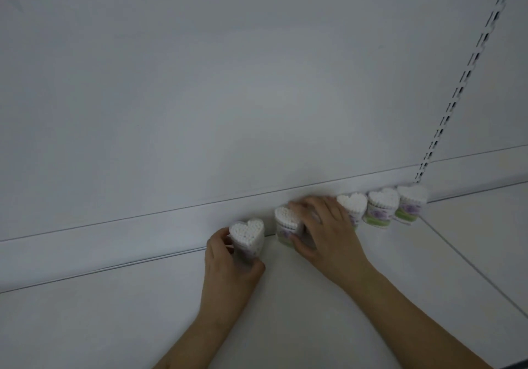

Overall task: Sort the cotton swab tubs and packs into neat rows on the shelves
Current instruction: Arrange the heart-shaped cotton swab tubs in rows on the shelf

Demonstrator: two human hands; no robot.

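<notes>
Several heart-shaped clear tubs of white cotton swabs stand in a row against the back panel of a white shelf (314, 325). My left hand (228, 263) grips the leftmost tub (248, 233), thumb and fingers curled round its sides. My right hand (323, 231) holds the second tub (287, 221), fingers over its top and thumb on its front. To the right stand three more tubs: one (353, 204) partly behind my right hand, another (381, 207), and the last (411, 205) with a purple and green label.
A white back panel (228, 97) rises behind the row. A slotted upright rail (468, 74) runs down at the right and ends by the last tub. A seam (471, 265) in the shelf surface runs diagonally at the right. Bare shelf lies left of the tubs.
</notes>
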